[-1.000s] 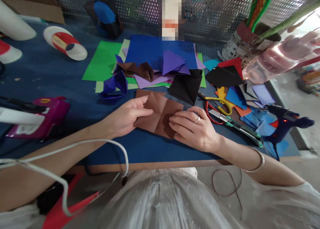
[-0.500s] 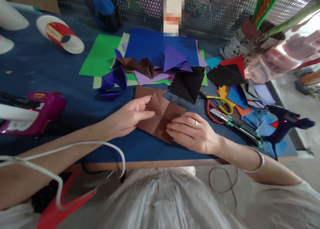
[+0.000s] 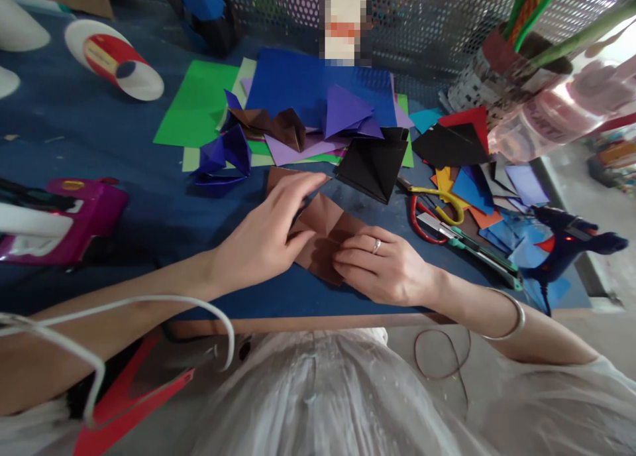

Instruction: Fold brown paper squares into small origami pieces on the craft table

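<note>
Tabletop: scissors near right hand

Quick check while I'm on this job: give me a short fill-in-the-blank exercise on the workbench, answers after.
1. The right hand touches a creased piece of paper coloured ____.
2. The ring is on the ____ hand.
3. The scissors have one yellow handle and one ____ handle.
4. Left of the large blue sheet is a sheet coloured bright ____.

Answers: brown; right; red; green
</note>
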### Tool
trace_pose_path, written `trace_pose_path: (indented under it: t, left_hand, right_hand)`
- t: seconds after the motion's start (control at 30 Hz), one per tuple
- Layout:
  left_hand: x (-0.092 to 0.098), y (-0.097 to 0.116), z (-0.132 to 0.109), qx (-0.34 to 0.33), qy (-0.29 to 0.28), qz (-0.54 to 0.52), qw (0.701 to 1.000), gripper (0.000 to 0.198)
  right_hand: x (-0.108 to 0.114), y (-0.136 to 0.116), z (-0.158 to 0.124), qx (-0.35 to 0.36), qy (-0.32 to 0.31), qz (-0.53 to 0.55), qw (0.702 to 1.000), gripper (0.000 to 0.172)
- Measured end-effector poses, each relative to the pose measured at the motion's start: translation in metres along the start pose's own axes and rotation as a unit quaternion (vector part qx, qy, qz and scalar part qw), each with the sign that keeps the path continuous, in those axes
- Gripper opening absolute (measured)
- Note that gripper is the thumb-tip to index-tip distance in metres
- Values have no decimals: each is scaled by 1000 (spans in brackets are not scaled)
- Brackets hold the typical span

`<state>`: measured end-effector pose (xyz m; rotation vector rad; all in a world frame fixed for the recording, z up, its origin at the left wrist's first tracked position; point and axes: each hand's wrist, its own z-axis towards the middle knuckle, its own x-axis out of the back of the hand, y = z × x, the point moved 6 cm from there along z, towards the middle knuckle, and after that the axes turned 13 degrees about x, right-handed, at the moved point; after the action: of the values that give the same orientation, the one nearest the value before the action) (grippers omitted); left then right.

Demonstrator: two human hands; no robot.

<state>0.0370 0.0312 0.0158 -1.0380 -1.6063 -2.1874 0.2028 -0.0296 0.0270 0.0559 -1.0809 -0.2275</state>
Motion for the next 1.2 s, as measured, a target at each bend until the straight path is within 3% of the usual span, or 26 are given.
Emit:
trace_pose_path:
  t: [0.07,0.13,0.23,0.4,0.5,0.73,0.87,1.2]
  left_hand:
    - [1,12,-10,-116,25,84,989,50]
    - [-3,18,-24,-213,12,129,968,36]
    - [-9,16,-44,-288,-17,159,944,27]
    - [-8,17,-53,-288,-32,165,943,28]
    - [-5,24,-51,-301,-13,177,937,18]
    - [0,25,-47,-305,-8,141,942,12]
    - [1,23,-45,-289,-12,121,949,11]
    - [-1,21,-49,-309,5,142,941,14]
  right_hand:
    - [1,0,0,-5,1,-1,1000,17]
    - [2,1,1,-6,2,2,1000,19]
    - [2,2,1,-11,-3,16,1000,17]
    - [0,7,-1,-38,-1,58,998,15]
    - [-1,11,-2,-67,9,90,994,16]
    - [-10,25,-6,-266,11,172,949,25]
    - [-16,27,-7,-336,-34,144,930,32]
    - [-20,27,-2,-354,-51,115,927,31]
